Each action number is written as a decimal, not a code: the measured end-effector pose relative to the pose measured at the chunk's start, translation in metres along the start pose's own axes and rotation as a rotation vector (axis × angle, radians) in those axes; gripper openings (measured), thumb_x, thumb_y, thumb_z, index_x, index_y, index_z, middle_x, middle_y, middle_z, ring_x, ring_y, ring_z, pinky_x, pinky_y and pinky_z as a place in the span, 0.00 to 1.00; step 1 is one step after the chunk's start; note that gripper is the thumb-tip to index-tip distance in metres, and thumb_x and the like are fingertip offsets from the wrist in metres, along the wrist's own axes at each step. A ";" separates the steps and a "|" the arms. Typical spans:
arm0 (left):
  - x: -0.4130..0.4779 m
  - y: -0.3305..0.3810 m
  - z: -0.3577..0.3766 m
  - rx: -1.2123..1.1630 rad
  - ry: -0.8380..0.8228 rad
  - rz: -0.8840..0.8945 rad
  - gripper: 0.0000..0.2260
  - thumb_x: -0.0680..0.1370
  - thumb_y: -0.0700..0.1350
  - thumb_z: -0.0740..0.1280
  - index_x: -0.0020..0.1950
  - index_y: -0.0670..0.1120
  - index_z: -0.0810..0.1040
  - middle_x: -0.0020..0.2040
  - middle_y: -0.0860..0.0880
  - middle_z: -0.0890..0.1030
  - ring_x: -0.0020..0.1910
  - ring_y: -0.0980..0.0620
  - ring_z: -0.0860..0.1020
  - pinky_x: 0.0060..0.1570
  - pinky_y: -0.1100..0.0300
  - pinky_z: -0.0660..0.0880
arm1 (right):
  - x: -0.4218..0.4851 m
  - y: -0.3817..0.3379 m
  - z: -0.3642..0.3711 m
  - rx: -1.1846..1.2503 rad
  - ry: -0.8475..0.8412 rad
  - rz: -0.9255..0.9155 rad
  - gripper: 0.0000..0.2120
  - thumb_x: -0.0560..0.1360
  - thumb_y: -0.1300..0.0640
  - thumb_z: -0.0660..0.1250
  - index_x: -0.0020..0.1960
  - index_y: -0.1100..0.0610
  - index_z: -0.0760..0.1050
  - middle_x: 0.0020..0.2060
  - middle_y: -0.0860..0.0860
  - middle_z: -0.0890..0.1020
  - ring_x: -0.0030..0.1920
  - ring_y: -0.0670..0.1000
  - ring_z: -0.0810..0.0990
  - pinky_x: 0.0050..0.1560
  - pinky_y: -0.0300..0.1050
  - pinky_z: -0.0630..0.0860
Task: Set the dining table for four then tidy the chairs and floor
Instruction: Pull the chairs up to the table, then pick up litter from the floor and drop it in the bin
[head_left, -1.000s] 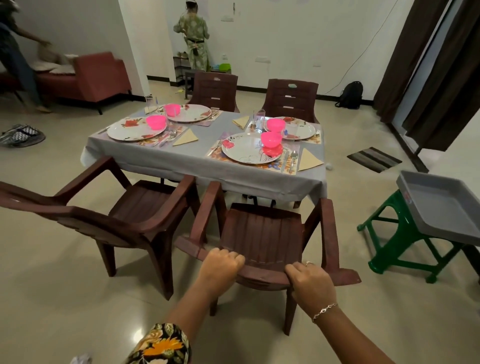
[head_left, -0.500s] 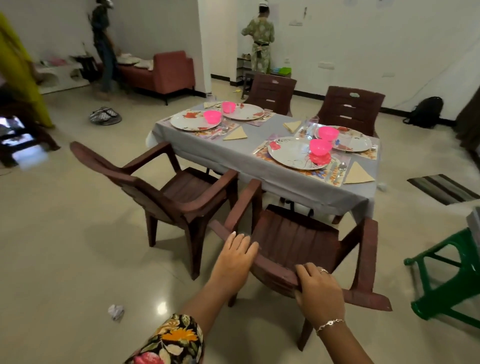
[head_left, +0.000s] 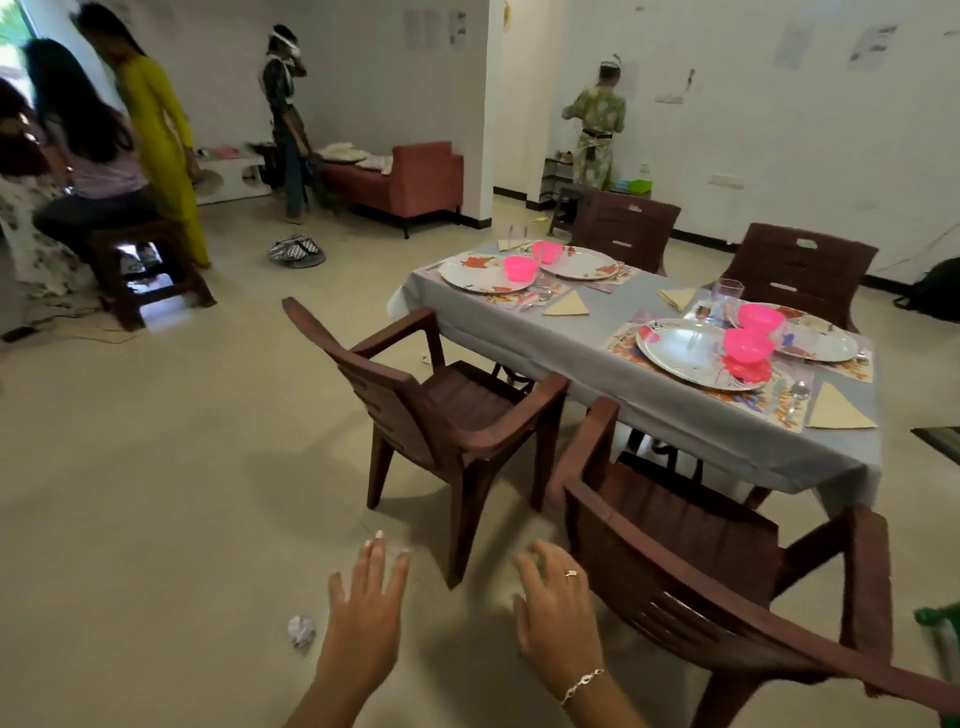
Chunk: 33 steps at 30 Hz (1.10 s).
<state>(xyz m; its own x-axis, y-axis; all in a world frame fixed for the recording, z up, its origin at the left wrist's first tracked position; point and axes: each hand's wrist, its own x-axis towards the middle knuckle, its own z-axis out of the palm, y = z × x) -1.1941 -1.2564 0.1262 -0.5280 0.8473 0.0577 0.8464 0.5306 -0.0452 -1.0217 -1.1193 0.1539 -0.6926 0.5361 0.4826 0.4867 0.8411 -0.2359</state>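
Left hand (head_left: 363, 618) and right hand (head_left: 558, 616) are shown with the grip released and empty; the chair (head_left: 467, 405), standing askew beside the laid worktop (head_left: 597, 338), is best taken by its backrest with both hands and slid in squarely, without jolting the plates (head_left: 691, 353).

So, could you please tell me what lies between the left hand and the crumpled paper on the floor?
Only bare floor, in the head view; the left hand and the crumpled paper are apart.
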 end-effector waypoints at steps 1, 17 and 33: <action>-0.006 -0.024 0.003 -0.016 -0.009 -0.042 0.49 0.43 0.41 0.81 0.62 0.43 0.68 0.64 0.34 0.70 0.60 0.37 0.70 0.42 0.39 0.74 | 0.004 -0.020 0.010 0.017 -0.031 0.000 0.32 0.49 0.61 0.77 0.51 0.51 0.70 0.48 0.52 0.78 0.53 0.51 0.70 0.47 0.46 0.79; -0.064 -0.285 0.007 -0.152 -0.227 -0.569 0.28 0.80 0.52 0.57 0.77 0.46 0.49 0.77 0.40 0.46 0.76 0.43 0.50 0.68 0.47 0.61 | 0.064 -0.217 0.144 0.059 -0.567 -0.193 0.26 0.56 0.61 0.73 0.52 0.51 0.72 0.45 0.50 0.77 0.39 0.52 0.80 0.38 0.45 0.79; 0.053 -0.394 0.084 -0.429 -0.446 -0.650 0.27 0.80 0.51 0.59 0.76 0.47 0.53 0.77 0.42 0.51 0.75 0.44 0.54 0.66 0.49 0.64 | 0.194 -0.251 0.314 -0.061 -1.078 -0.157 0.19 0.76 0.58 0.60 0.66 0.52 0.67 0.62 0.52 0.70 0.61 0.54 0.71 0.58 0.44 0.70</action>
<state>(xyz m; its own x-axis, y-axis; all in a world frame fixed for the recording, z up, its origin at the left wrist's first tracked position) -1.5617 -1.4184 0.0635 -0.8139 0.3615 -0.4549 0.2769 0.9296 0.2434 -1.4453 -1.2035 0.0415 -0.8372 0.2290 -0.4967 0.3573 0.9165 -0.1797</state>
